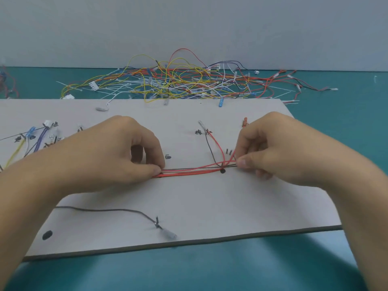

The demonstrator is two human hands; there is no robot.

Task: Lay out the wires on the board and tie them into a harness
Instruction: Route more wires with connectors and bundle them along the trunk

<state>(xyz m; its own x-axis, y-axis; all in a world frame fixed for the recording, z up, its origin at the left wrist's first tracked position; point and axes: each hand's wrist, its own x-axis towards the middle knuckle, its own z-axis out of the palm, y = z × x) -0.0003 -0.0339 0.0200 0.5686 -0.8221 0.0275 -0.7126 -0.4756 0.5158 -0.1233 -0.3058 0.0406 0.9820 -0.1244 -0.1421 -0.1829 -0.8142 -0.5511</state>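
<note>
1. A pale board lies on a teal counter.
2. Across its middle, touching it, stretch red and dark wires.
3. The left hand pinches their left end in its grip; the right hand pinches their right end.
4. A loose wire tangle lies behind the board.

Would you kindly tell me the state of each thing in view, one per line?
left hand, pinching the left end of the wire bundle on the board.
right hand, pinching the bundle's right end.
wire bundle, stretched straight between both hands, no tie visible.
board, lying flat on the table.
loose dark wire, slack on the board's near side, untouched.
wire pile, tangled behind the board.
</note>
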